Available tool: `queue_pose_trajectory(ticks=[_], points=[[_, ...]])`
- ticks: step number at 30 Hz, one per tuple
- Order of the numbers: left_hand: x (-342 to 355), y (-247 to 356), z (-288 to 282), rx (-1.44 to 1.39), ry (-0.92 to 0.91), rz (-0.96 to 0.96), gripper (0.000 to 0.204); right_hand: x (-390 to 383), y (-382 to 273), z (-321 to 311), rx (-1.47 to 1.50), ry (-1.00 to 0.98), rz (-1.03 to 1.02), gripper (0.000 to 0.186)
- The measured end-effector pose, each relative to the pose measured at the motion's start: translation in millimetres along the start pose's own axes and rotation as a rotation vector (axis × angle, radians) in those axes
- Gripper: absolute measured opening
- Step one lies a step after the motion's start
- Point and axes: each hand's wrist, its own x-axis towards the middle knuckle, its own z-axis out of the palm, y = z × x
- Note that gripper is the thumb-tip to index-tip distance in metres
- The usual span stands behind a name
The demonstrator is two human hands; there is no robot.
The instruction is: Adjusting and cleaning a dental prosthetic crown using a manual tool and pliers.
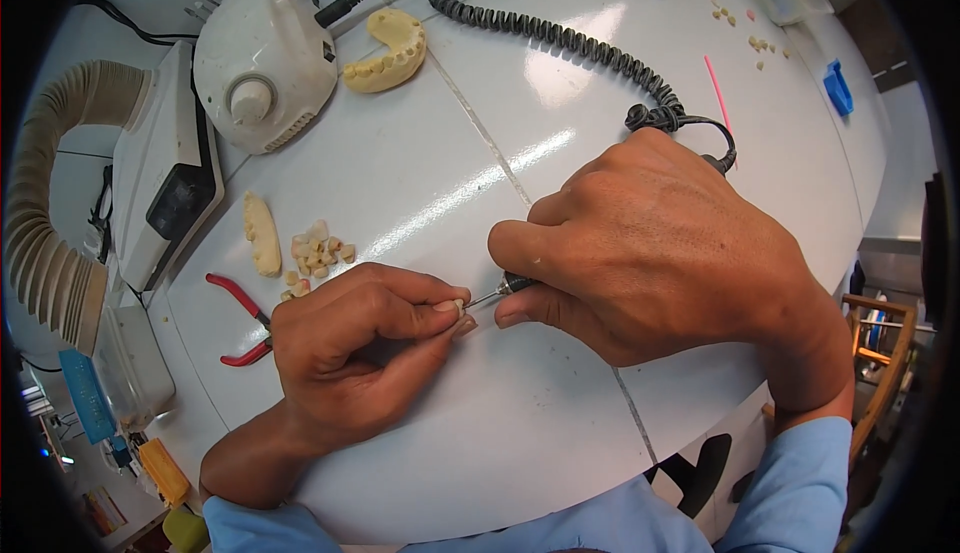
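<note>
- Ribbed beige hose [45,203]: well to the left of the left grip [355,348], bending into a white housing with a black panel [160,163].
- Red-handled pliers [238,318]: on the desk [540,413], just left of the left grip, their head hidden behind it.
- Cream cast segment [262,235]: beyond the left grip and to its left, lying flat.
- White control unit [265,68] with a round knob: well beyond the left grip.
- Pile of tooth-shaped pieces [318,250]: just beyond the left grip.
- Left grip: thumb and index fingertip pinched nearly together on one small tooth-shaped piece [459,308], which shows between them.
- Horseshoe-shaped dental cast [388,53]: far beyond the left grip.
- Thin metal bur [484,301]: between the two grips, its tip at the held piece; contact is too small to tell.
- Right grip [640,253]: curled around a black rotary handpiece [518,282], thumb below and index finger above.
- Coiled black cord [560,41]: beyond the right grip.
- Pink stick [716,93]: beyond the right grip, slightly right.
- Blue plastic piece [838,89]: well apart from the right grip, beyond it and to the right.
</note>
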Motion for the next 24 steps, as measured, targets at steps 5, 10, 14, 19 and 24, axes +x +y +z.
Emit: queue_pose_trajectory(ticks=[5,10,14,19,24], points=[[-1.2,0.7,-0.9,-0.008,-0.038,-0.017,0.018,1.1,-2.1,-0.5,-0.016,0.053,-0.018,0.039],[-3.1,-1.5,0.9,-0.044,0.005,-0.012,0.016,3.6,-4.3,0.1,0.006,0.080,-0.048,0.039],[-2.7,-3.2,0.0,-0.029,0.007,0.014,0.016,4.5,-6.2,-1.5,-0.011,0.042,-0.017,0.038],[-2.5,-3.9,0.2,-0.033,0.016,0.015,0.017,5.2,-6.7,-2.4,-0.008,0.049,-0.030,0.037],[-2.4,-3.1,-0.2,-0.029,0.009,0.019,0.018,5.1,-6.6,-1.8,-0.002,0.047,-0.031,0.036]])
